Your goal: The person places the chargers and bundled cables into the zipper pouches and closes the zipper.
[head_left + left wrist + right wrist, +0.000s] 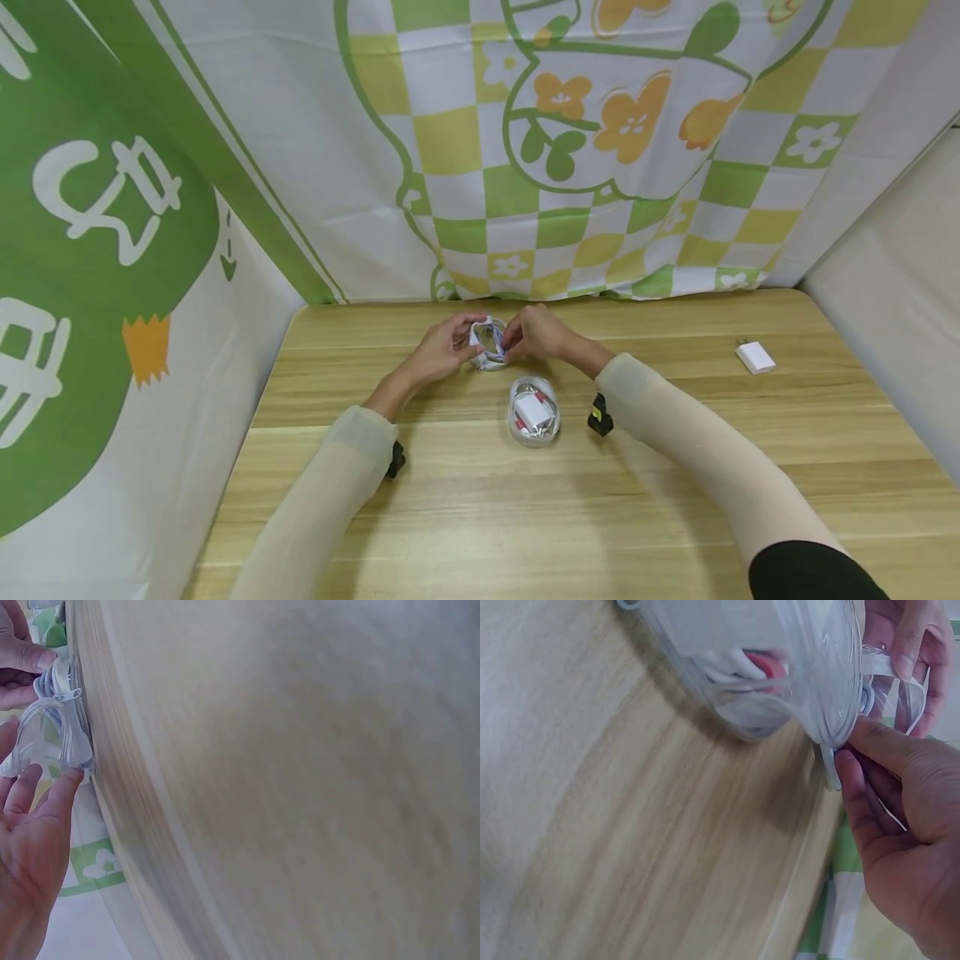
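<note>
Toward the back of the table, both hands hold a small clear zip pouch (491, 364) with a white rim. The left hand (438, 346) grips one side of it between thumb and fingers; in the left wrist view the clear plastic (71, 735) stands between them, a small zipper pull showing at its top. At the opposite side, the right hand (542, 333) pinches the pouch's edge with thumb and index finger. A second round clear pouch (555, 421) lies just in front of the hands, holding a white charger (532, 410) and a white cable with red parts.
Off to the right on the wooden table (675, 500) lies a loose white charger (755, 357), its prongs pointing away. A patterned curtain (450, 150) hangs along the table's back edge. Green-and-white cloth (90, 250) stands at the left.
</note>
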The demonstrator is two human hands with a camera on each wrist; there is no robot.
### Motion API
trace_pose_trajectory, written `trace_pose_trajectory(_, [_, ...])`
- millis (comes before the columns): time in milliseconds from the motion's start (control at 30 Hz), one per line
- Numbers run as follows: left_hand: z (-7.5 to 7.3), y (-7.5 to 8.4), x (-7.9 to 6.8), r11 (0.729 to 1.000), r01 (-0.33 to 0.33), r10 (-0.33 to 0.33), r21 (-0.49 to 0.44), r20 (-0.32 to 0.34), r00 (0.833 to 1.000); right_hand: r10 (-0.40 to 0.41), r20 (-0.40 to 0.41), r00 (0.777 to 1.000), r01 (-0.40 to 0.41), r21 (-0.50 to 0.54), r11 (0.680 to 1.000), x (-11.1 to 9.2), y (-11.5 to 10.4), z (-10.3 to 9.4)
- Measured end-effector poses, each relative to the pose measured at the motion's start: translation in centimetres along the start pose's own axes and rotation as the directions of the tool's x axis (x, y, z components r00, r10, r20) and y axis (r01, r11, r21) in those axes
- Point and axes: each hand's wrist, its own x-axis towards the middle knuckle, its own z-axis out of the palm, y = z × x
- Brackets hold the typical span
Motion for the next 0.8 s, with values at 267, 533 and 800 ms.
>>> trace_pose_trajectory(267, [0.0,0.0,0.0,1.000,0.018,-0.018,0.010,-0.004,1.000,0.000,0.072,0.997,-0.003,0.044,0.999,-0.2,0.1,-0.5])
trace_pose_trajectory(533, [0.0,0.1,0.0,1.000,0.012,-0.012,0.009,-0.005,1.000,-0.002,0.049,0.999,0.001,0.022,1.000,-0.1,0.0,-0.2])
trace_pose_trajectory(800, [0.0,0.1,0.2,1.000,0.009,-0.009,0.007,-0.002,1.000,-0.019,0.007,1.000,0.020,-0.075,0.997,0.1,-0.3,0.9])
